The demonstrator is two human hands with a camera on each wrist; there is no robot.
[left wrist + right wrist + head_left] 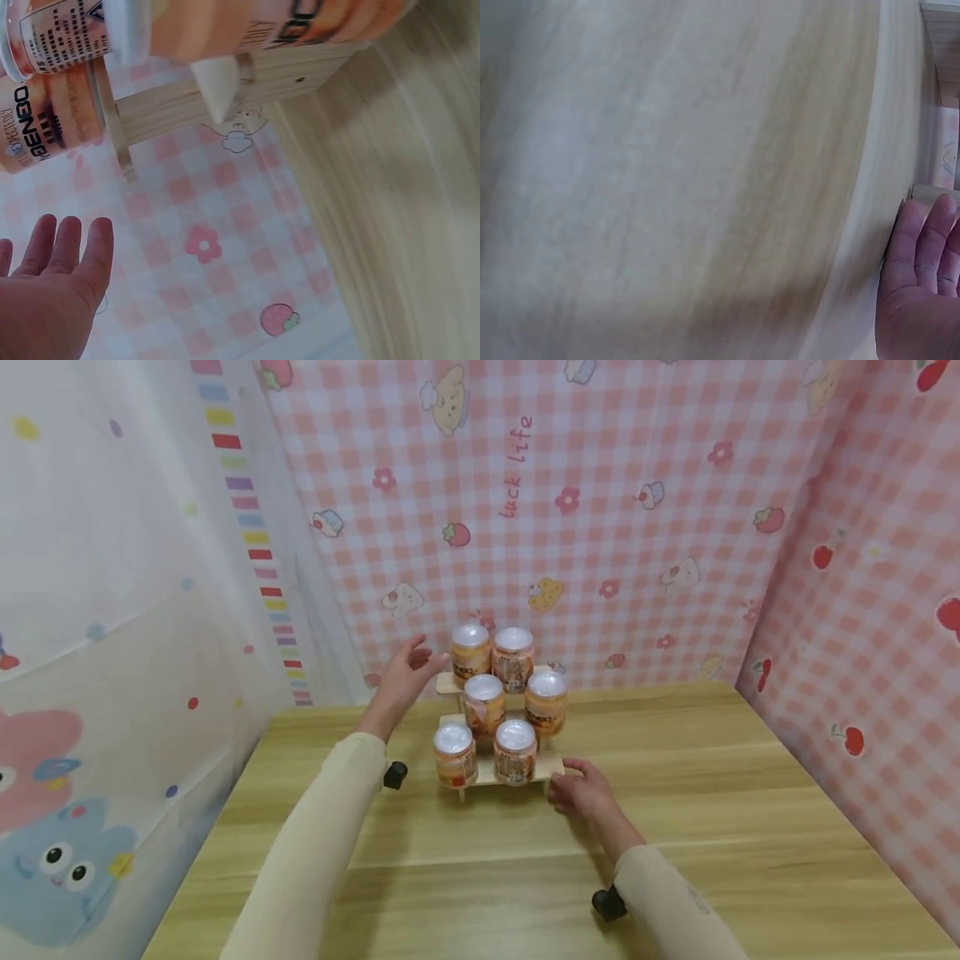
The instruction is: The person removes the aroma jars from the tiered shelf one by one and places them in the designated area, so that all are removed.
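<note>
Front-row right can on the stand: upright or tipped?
Upright: in the head view, the can stands on the bottom step, its silver top facing up.

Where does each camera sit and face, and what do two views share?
Head: on the head, facing forward and down at cans on a stand; left hand, right hand, sleeves show.
Left wrist: on that wrist, facing cans and stand; left hand shows.
Right wrist: on that wrist, facing mostly tabletop; right hand shows.
Head and left wrist both show cans.
</note>
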